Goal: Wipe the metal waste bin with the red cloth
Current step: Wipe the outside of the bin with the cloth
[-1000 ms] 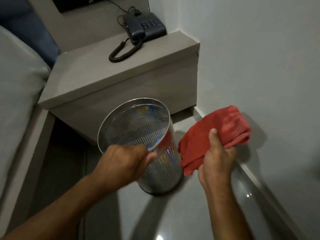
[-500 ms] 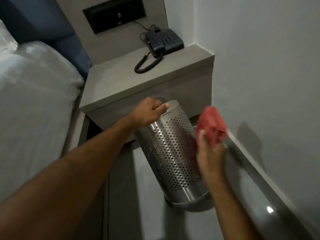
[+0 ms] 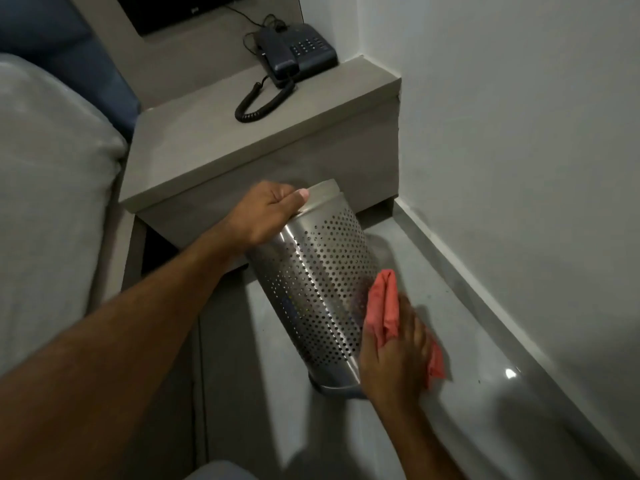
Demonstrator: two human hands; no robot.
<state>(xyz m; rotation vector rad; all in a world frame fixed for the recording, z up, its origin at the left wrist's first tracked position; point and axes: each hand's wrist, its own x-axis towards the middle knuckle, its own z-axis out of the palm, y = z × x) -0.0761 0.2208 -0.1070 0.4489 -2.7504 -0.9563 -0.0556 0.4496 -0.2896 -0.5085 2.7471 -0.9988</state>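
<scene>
The perforated metal waste bin (image 3: 311,285) leans away from me, its base on the grey floor and its rim tipped toward the bedside table. My left hand (image 3: 266,213) grips the rim at the top. My right hand (image 3: 394,355) presses the bunched red cloth (image 3: 384,303) against the lower right side of the bin. Part of the cloth sticks out behind my right hand.
A grey bedside table (image 3: 214,147) stands just behind the bin with a dark corded phone (image 3: 298,53) on it. The bed (image 3: 48,188) fills the left side. A white wall (image 3: 519,150) and its skirting run close along the right.
My left hand has turned the bin from mouth-toward-me to mouth-away. My right hand has brought the cloth from beside the bin down onto its lower right side.
</scene>
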